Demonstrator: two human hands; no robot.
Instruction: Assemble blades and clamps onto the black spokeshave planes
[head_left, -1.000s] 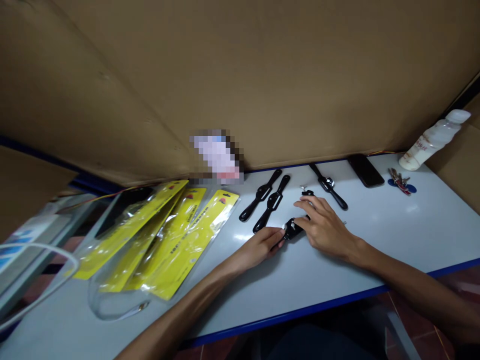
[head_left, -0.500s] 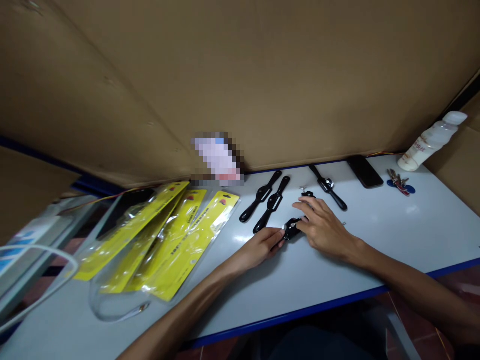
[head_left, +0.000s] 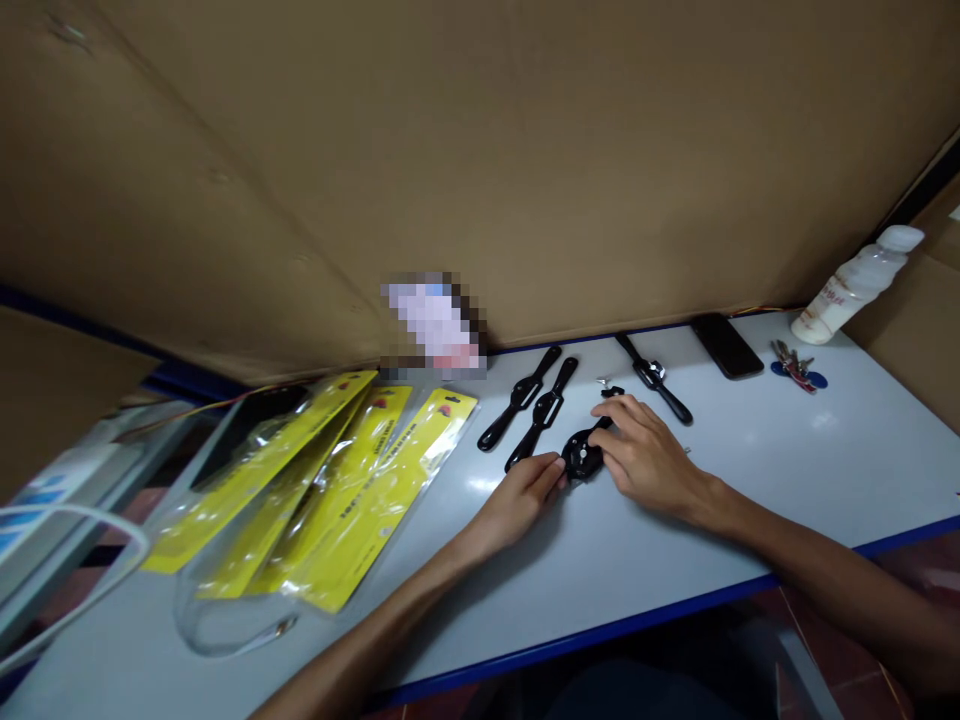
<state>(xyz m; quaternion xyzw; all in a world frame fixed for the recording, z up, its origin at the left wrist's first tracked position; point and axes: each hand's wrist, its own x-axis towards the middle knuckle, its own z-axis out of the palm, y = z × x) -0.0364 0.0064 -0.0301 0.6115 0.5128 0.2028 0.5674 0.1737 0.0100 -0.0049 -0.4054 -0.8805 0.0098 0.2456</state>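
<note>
Both hands meet over a single black tool (head_left: pixel 583 455) lying on the white table (head_left: pixel 787 470). The left hand (head_left: pixel 517 500) pinches the near end of the tool between thumb and fingertips; the right hand (head_left: pixel 645 455) lies over its far part, fingers curled down on it, so that only the round middle section shows in the gap between the two hands. Compared with half a second earlier, that middle section now faces upward as a dark disc, where before only a narrow, edge-on profile showed between the fingers; the tool appears to have been turned or opened flat under the hands, which have barely shifted on the table. Judged from this, the handling of this piece is under way rather than finished, since both hands are closed on it. Just beyond the left hand's grip lie two more black tools (head_left: pixel 532 410), side by side and untouched; past the right hand's knuckles lies a fourth tool (head_left: pixel 654 377), apart from the fingers. Well to the left of the grip rests a fan of yellow packets (head_left: pixel 337 480) in clear sleeves. Far beyond the right hand, near the cardboard wall (head_left: pixel 525 150), are a dark phone (head_left: pixel 725 345), a bunch of keys (head_left: pixel 796 365) and a pale bottle (head_left: pixel 855 285).
</note>
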